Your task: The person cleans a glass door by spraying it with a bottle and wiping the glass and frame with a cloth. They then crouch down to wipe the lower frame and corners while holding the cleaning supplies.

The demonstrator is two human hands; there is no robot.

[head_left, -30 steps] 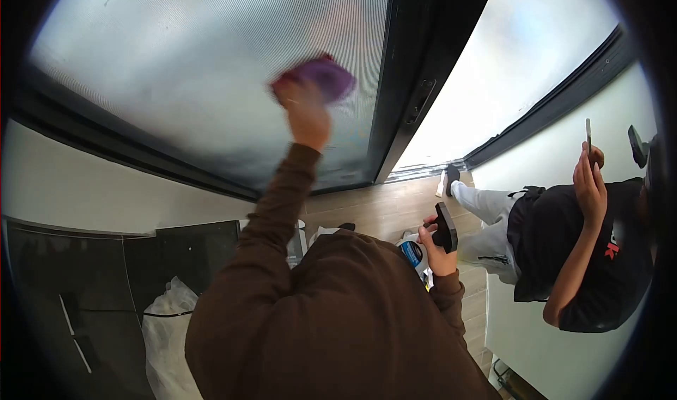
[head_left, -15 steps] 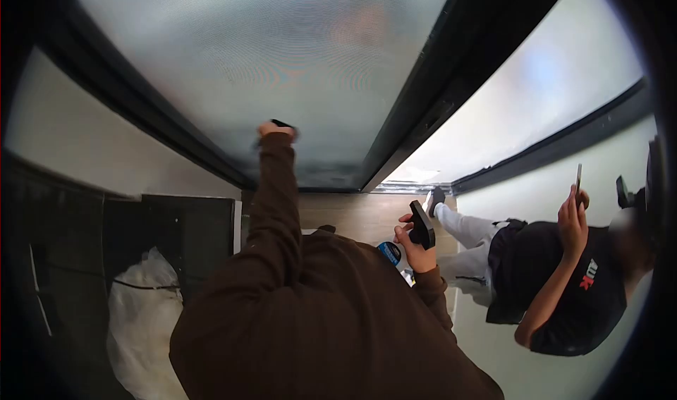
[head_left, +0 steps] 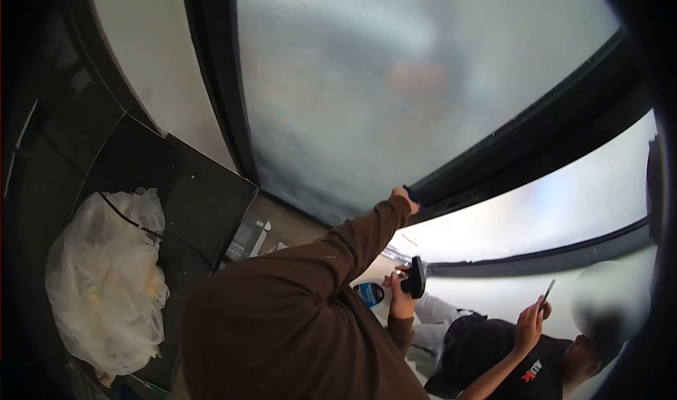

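Edging the frosted glass, black framing adjoins a white wall.

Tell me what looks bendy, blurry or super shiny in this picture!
In the head view, the black door frame bows as through a fisheye lens, corners go dark; the lower-right bright pane glares near white; the pinkish smudge in the big frosted pane is too blurry to name.
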